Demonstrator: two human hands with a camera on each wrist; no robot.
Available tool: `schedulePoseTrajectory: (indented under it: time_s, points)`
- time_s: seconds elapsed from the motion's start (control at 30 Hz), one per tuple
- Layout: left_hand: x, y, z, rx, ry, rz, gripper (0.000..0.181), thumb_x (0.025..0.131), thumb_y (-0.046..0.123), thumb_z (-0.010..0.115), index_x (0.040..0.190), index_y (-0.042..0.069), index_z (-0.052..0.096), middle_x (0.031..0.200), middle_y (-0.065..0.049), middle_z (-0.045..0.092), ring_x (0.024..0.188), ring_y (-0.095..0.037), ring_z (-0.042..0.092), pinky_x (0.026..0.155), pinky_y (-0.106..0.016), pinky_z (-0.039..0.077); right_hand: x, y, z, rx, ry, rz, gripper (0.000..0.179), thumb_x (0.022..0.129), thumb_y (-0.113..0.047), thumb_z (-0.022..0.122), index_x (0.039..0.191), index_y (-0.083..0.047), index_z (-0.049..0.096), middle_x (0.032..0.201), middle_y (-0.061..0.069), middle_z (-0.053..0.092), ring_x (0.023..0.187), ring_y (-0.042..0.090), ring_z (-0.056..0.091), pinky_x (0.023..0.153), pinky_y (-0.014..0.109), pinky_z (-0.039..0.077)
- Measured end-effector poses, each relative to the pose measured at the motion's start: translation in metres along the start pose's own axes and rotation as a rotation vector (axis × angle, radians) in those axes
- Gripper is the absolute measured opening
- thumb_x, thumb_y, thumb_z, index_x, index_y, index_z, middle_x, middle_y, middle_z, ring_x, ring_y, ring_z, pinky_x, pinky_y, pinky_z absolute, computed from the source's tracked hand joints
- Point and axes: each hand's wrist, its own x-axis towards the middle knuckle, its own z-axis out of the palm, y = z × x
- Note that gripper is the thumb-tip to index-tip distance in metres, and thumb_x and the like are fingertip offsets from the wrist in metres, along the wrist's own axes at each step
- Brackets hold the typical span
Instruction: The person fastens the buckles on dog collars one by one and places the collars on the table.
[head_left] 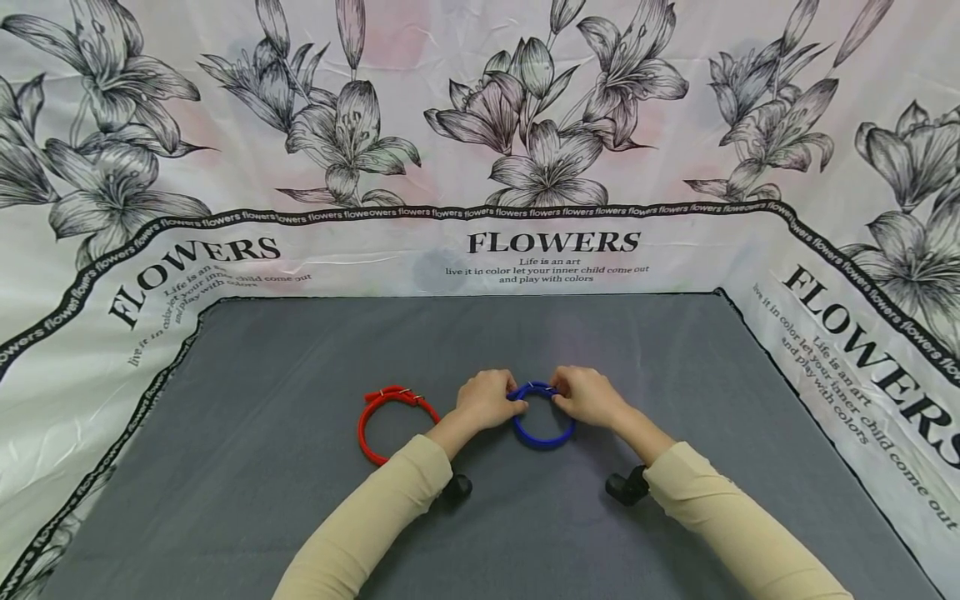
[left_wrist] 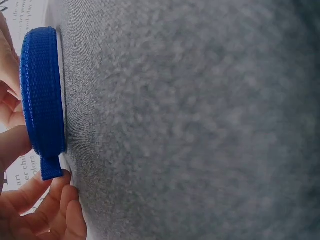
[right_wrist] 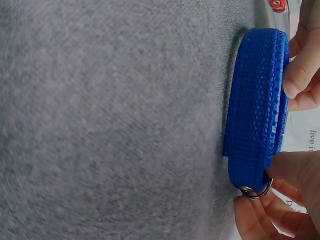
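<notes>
A blue pet collar (head_left: 543,443), closed into a ring, stands on its edge on the grey cloth between both hands. My left hand (head_left: 486,397) pinches its far left side, thumb on the inner face, near the loose strap end that shows in the left wrist view below the webbing (left_wrist: 42,90). At the far right side my right hand (head_left: 588,393) pinches the collar beside a metal ring (right_wrist: 257,192). To the left lies a red pet collar (head_left: 362,433) with a metal buckle, partly hidden behind my left forearm.
Grey cloth (head_left: 300,358) covers the work surface. Its white border (head_left: 555,283) carries printed lettering and flowers along the back and sides. A black wrist device (head_left: 628,486) sits under the right sleeve, another (head_left: 457,487) under the left.
</notes>
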Motion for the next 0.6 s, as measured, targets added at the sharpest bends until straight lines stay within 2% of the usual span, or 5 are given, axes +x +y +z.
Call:
schedulePoseTrajectory:
  time_s: [0.2, 0.33, 0.5, 0.6]
  points:
    - [0.0, 0.002, 0.002, 0.053, 0.003, 0.014, 0.035, 0.079, 0.043, 0.069, 0.101, 0.015, 0.065, 0.091, 0.001, 0.058, 0.079, -0.015, 0.056, 0.062, -0.031, 0.045, -0.001, 0.002, -0.001, -0.017, -0.019, -0.005, 0.014, 0.081, -0.008, 0.067, 0.093, -0.003, 0.064, 0.078, 0.004, 0.061, 0.069, 0.016, 0.059, 0.06, 0.032, 0.048]
    - [-0.002, 0.002, -0.003, 0.074, -0.028, 0.045, 0.041, 0.084, 0.044, 0.063, 0.112, 0.013, 0.062, 0.103, -0.003, 0.059, 0.091, -0.02, 0.058, 0.07, -0.035, 0.048, 0.0, 0.002, -0.004, -0.039, -0.039, -0.002, 0.017, 0.084, -0.013, 0.065, 0.098, -0.004, 0.063, 0.082, 0.005, 0.062, 0.07, 0.016, 0.059, 0.061, 0.032, 0.048]
    - [-0.004, -0.003, -0.018, 0.096, -0.098, 0.123, 0.042, 0.087, 0.04, 0.06, 0.118, 0.012, 0.06, 0.11, -0.005, 0.061, 0.098, -0.02, 0.059, 0.078, -0.036, 0.049, 0.003, 0.001, -0.013, -0.081, 0.013, -0.022, 0.017, 0.085, -0.015, 0.064, 0.099, -0.005, 0.064, 0.085, 0.006, 0.062, 0.072, 0.017, 0.059, 0.061, 0.033, 0.048]
    - [-0.006, -0.008, -0.032, 0.105, -0.103, 0.155, 0.041, 0.088, 0.038, 0.06, 0.12, 0.012, 0.06, 0.112, -0.005, 0.06, 0.1, -0.021, 0.059, 0.079, -0.037, 0.049, 0.006, -0.001, -0.021, -0.108, 0.075, -0.039, 0.014, 0.086, -0.015, 0.063, 0.097, -0.007, 0.065, 0.087, 0.006, 0.062, 0.075, 0.019, 0.06, 0.061, 0.034, 0.049]
